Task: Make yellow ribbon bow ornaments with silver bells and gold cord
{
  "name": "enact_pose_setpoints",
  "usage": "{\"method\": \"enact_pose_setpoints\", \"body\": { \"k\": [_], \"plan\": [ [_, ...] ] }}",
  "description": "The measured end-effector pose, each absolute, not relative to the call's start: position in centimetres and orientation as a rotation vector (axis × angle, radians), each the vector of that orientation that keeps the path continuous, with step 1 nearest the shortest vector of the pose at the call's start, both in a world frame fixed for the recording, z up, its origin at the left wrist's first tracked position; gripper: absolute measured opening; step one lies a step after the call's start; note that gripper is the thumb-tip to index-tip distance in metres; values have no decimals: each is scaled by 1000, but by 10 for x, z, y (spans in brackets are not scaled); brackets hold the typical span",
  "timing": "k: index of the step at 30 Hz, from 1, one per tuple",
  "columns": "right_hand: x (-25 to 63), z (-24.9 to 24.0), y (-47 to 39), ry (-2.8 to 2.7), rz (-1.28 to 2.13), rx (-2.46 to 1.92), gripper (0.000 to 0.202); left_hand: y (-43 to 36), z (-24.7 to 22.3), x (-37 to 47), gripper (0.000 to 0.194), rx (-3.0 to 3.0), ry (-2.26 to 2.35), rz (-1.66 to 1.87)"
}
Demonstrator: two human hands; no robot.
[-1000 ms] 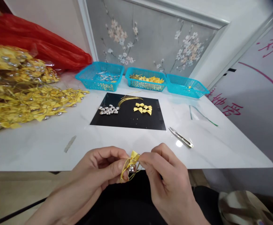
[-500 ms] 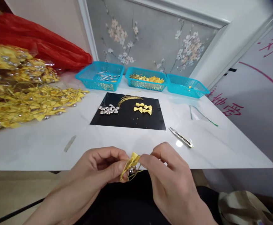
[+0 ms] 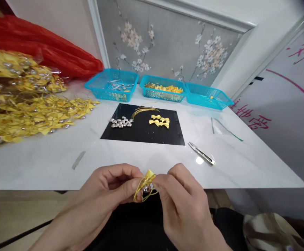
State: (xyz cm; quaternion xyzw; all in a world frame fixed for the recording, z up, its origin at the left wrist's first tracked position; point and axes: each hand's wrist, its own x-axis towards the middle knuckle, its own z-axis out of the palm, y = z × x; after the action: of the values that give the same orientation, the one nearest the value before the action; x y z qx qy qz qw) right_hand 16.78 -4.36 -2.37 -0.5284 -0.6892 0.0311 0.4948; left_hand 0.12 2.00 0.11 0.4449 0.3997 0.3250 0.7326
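Wall: on my feed, a grey floral panel (image 3: 173, 38) in a white frame, behind the black mat (image 3: 138, 134).
Side board: whitish, with magenta writing (image 3: 256, 120), far right of the mat.
Table: glossy white, faintly veined top (image 3: 131, 157); the mat lies flat on it, and I see a light reflected right of the mat's near edge.
Red sheeting: a crumpled red mass (image 3: 37, 45), left of and beyond the mat.
Yellow heap: bows with silvery beads (image 3: 37, 115), left of the mat.
Baskets: three blue ones in a row behind the mat, left (image 3: 107, 94), middle (image 3: 165, 94) holding yellow pieces, right (image 3: 206, 101).
Left hand: (image 3: 112, 184) nearer me than the mat, thumb and fingers pinched on a yellow bow (image 3: 149, 175).
Right hand: (image 3: 184, 202) beside it, thumb and forefinger closed at the bow's thin cord; I can't make out the fingertips fully.
Snips: metal (image 3: 201, 153), just off the mat's near right corner.
Held bow: between both hands, in front of the mat, silver bead (image 3: 147, 188) below it.
On the mat: gold cords (image 3: 144, 110), small bows (image 3: 156, 122) right, silver beads (image 3: 121, 122) left.
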Motion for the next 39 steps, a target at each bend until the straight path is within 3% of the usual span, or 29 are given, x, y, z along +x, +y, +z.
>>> {"method": "enact_pose_setpoints", "body": {
  "k": [15,29,37,39],
  "plan": [
    [172,-22,-45,-1727,150,-1282,30,20,-3,-1,18,1099,907,687],
    [177,-21,-50,-1690,299,-1292,32,17,-4,8,20,849,811,634],
    [182,-16,-45,-1583,691,-1234,24,16,-11,4,12,1101,720,733],
    [182,-14,-44,-1578,712,-1214,24,17,-11,3,19,1161,663,705]
  ]
}}
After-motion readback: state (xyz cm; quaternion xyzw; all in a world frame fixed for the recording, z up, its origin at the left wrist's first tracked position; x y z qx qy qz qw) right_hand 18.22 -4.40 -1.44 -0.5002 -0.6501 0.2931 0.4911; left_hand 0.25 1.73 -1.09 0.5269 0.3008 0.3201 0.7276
